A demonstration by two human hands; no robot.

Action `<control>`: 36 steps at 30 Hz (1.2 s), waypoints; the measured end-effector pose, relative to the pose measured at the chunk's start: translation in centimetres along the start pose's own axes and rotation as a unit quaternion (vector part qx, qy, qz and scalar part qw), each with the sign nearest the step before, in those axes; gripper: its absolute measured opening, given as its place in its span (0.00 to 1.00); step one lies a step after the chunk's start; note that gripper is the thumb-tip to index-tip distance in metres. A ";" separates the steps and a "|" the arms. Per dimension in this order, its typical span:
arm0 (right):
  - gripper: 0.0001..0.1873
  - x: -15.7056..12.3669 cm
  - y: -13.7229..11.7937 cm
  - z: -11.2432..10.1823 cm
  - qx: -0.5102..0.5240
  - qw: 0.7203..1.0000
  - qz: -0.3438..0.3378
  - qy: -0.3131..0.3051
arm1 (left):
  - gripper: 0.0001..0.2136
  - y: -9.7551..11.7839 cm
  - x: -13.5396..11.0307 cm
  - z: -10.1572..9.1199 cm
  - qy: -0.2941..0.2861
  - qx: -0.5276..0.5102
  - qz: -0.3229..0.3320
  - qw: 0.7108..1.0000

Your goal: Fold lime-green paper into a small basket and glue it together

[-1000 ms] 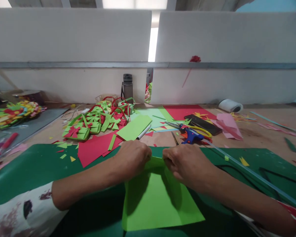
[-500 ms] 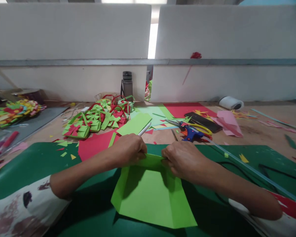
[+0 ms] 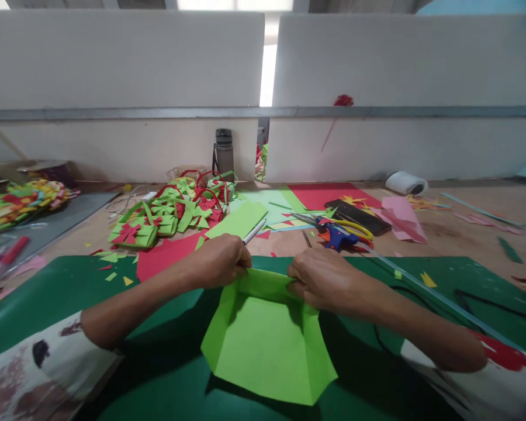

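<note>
A creased sheet of light green paper (image 3: 263, 345) sits in front of me, its sides bent upward and its far edge raised like a low wall. My left hand (image 3: 225, 260) pinches the far left corner with closed fingers. At the far right corner, my right hand (image 3: 319, 275) grips the same edge, fingers curled around it. Fingertips of both hands are partly hidden. Beneath lies a dark green mat (image 3: 158, 374). Just beyond my left hand are a white marker (image 3: 255, 231) and a flat green paper piece (image 3: 241, 219).
Small green paper baskets (image 3: 170, 213) are heaped at back left, near a grey bottle (image 3: 224, 153). A blue glue gun (image 3: 339, 237), yellow-handled scissors (image 3: 355, 228) and a dark phone (image 3: 357, 216) lie behind my right hand. Red paper (image 3: 166, 257) overlaps the mat's far edge.
My left hand has shifted slightly left along the far edge, exposing more of it. The green paper's sides stand more folded in, and its near right corner has drawn inward.
</note>
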State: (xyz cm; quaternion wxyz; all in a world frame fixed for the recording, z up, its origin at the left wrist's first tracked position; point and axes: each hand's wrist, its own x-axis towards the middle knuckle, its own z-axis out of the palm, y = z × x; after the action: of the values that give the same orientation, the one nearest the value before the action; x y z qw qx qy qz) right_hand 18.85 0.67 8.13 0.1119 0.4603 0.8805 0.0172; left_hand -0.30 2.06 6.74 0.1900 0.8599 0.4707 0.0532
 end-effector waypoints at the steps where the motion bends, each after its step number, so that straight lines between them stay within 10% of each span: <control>1: 0.08 0.0 0.0 0.0 0.001 1.000 -0.001 -0.001 | 0.08 -0.1 0.0 -0.1 -0.003 -0.008 0.000 1.000; 36: 0.15 1.3 2.9 1.5 0.227 0.962 -0.112 -0.102 | 0.08 -1.2 0.8 -0.4 -0.168 -0.193 -0.061 0.965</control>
State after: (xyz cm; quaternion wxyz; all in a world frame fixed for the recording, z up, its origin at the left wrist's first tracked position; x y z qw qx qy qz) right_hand 20.78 3.31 6.82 0.0953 0.3714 0.8910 -0.2429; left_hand -0.92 3.43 6.58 0.4321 0.7731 0.4642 -0.0140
